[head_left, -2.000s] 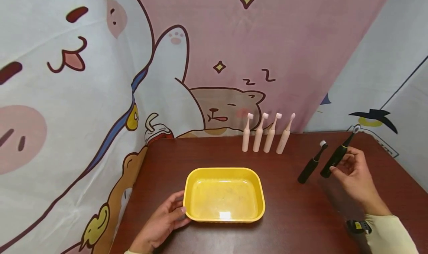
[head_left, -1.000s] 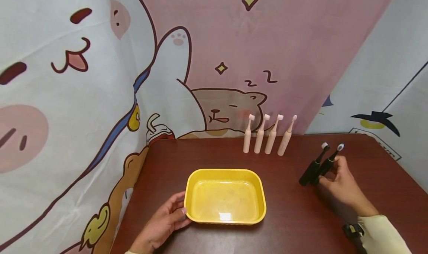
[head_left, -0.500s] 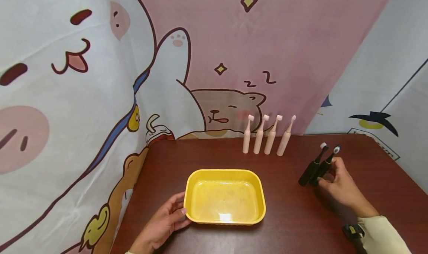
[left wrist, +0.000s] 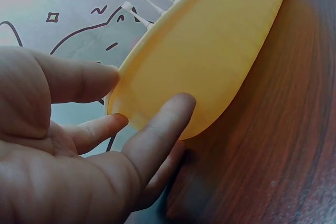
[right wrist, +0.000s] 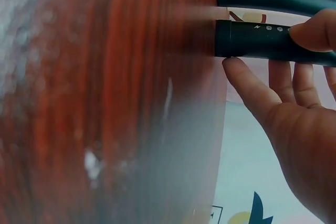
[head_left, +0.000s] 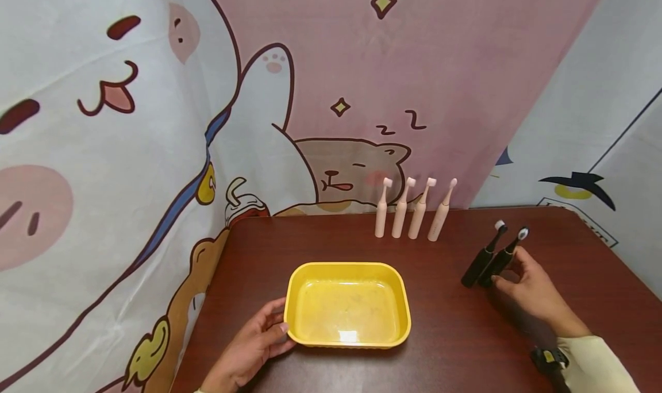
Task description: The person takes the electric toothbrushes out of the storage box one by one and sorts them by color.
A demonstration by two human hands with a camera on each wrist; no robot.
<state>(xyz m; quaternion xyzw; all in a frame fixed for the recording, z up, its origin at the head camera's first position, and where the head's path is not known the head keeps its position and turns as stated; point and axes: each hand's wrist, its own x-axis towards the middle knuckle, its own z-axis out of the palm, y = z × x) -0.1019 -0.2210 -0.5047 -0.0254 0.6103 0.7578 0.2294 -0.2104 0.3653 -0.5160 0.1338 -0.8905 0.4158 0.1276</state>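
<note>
My left hand point(head_left: 253, 342) touches the left end of a yellow plastic tray point(head_left: 404, 301). In the left wrist view its fingers point(left wrist: 170, 116) lie fairly straight against the outer wall and rim. My right hand point(head_left: 535, 295) pinches a black electric toothbrush point(head_left: 497, 266) by its handle, thumb in front and fingers behind. In the right wrist view this handle point(right wrist: 257, 40) stands with its base at the wood tabletop, with small white symbols along it. Close beside it, on the left, a second black electric toothbrush point(head_left: 478, 265) stands upright.
Several pale pink electric toothbrushes point(head_left: 399, 219) stand upright in a row at the back of the dark red-brown table point(head_left: 320, 241). A cartoon-printed cloth point(head_left: 445, 65) hangs behind the table and along its left side.
My right hand has brought the black electric toothbrush left and down, close beside the other black one. Over the last second it has barely moved. My left hand has stayed at the tray.
</note>
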